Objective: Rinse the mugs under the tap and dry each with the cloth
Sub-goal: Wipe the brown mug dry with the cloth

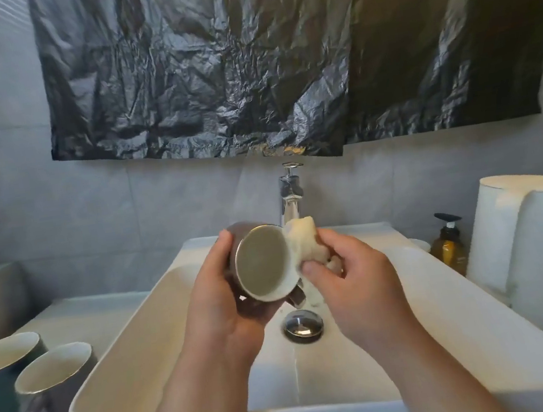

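Note:
My left hand point(218, 296) grips a grey-brown mug point(262, 264) with a pale inside, tipped on its side over the white sink point(118, 364), its mouth facing me and its handle pointing down. My right hand point(353, 285) pinches a crumpled cream cloth point(304, 244) against the mug's right rim. The chrome tap point(291, 199) stands just behind the mug; I see no water running from it. Two more mugs wait on the counter at the left: a dark teal mug point(5, 372) and a grey mug point(54, 386), both upright.
A chrome drain plug point(302, 326) sits in the sink's middle. An amber soap pump bottle point(448, 244) and a white paper roll point(527, 241) stand to the right of the sink. Black plastic sheeting point(245, 71) hangs on the wall above the tap.

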Motion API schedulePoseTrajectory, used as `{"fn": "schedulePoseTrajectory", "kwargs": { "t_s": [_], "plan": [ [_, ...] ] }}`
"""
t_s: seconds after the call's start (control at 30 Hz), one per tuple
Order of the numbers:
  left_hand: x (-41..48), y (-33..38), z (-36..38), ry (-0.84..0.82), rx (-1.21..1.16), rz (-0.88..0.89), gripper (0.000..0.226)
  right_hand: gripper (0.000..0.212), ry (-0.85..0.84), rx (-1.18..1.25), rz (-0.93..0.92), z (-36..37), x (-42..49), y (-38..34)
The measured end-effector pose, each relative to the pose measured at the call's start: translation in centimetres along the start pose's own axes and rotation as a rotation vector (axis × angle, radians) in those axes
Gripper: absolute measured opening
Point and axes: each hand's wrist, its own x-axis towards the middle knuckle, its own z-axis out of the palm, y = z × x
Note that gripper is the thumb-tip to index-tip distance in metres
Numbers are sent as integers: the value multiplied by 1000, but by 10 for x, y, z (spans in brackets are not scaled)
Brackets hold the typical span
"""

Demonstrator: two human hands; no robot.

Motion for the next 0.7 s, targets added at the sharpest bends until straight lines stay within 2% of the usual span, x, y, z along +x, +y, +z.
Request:
{"fn": "schedulePoseTrajectory", "kwargs": {
  "t_s": [0.07, 0.13, 0.2, 0.27, 0.33, 0.37, 0.47, 0.57, 0.7],
  "plan": [
    [0, -1, 0, 48, 90, 89, 28, 34, 124, -67, -147, 4, -3, 1],
    [2, -3, -1, 50, 162, 181, 35, 29, 160, -231, -322, 10, -5, 3],
    [1, -5, 0, -18, 189, 220, 52, 24, 151, -343, -403, 17, -3, 5],
    [0, -6, 2, -91, 200, 209, 59, 17, 138, -356, -423, 19, 1, 4],
    [0, -5, 4, -132, 204, 204, 62, 13, -7, -312, -428, 18, 4, 0],
    [0, -6, 5, -142, 227, 221, 65, 10, -144, -309, -396, 17, 5, -2],
    [-1, -11, 7, -115, 353, 310, 71, 31, -510, -432, -138, 15, 5, -9],
    [-7, -13, 9, -146, 426, 325, 81, 39, -567, -407, 90, 6, 7, -22],
    [-11, -15, 9, -176, 462, 322, 87, 40, -559, -208, 129, -6, 5, -21]
  ]
}}
